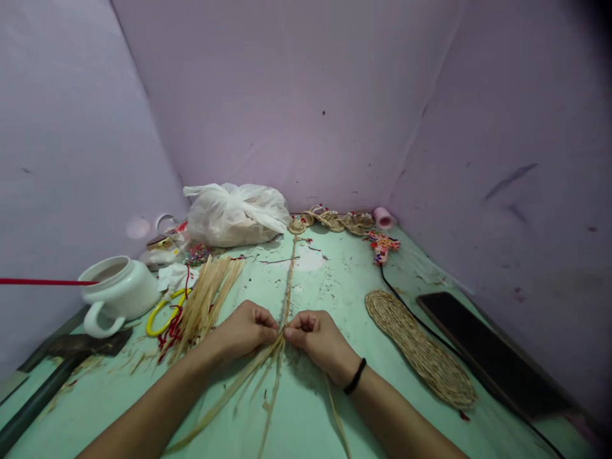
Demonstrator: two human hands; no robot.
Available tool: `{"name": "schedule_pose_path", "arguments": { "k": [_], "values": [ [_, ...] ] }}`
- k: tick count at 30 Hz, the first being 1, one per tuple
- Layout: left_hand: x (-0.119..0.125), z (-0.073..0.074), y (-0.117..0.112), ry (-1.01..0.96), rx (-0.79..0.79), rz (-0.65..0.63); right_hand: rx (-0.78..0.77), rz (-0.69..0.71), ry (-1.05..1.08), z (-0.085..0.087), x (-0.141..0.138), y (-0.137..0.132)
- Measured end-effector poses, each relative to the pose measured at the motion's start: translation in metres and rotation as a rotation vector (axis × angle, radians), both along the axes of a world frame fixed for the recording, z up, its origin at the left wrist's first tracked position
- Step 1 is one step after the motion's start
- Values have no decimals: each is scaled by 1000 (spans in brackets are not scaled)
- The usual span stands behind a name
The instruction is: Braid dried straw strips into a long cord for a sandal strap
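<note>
Straw-coloured braid (pixel 290 280) runs plaited up mid-frame; left hand (pixel 247 329) and right hand (pixel 319 338) pinch its end between fingers, loose strands (pixel 273 389) at bottom centre unplaited.

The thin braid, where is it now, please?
In the head view, the braid runs along the middle of the table, its near end between the left hand and right hand.

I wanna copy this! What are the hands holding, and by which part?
Left hand and right hand pinch a pale braid at its near end, where loose strands spread.
</note>
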State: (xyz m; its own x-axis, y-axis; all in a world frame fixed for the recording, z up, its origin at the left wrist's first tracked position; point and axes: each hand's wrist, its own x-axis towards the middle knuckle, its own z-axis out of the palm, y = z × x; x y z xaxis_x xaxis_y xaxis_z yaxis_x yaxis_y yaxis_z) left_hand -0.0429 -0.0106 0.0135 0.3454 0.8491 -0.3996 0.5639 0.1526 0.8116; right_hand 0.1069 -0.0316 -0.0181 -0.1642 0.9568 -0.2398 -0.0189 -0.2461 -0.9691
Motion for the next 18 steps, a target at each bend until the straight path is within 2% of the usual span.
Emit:
{"name": "schedule_pose_path", "arguments": {
  "k": [3, 7, 11, 18],
  "values": [
    [-1, 2, 0, -72, -123, -7, 6, 3, -5, 1, 0, -1],
    [0, 5, 0, -99, -194, -14, 17, -7, -16, 1, 0, -1],
    [4, 5, -1, -86, -154, 51, 15, -13, -13, 0, -1, -1],
    [3, 4, -3, -102, -89, 79, -44, -35, -19, 3, -1, -1]
  ]
}}
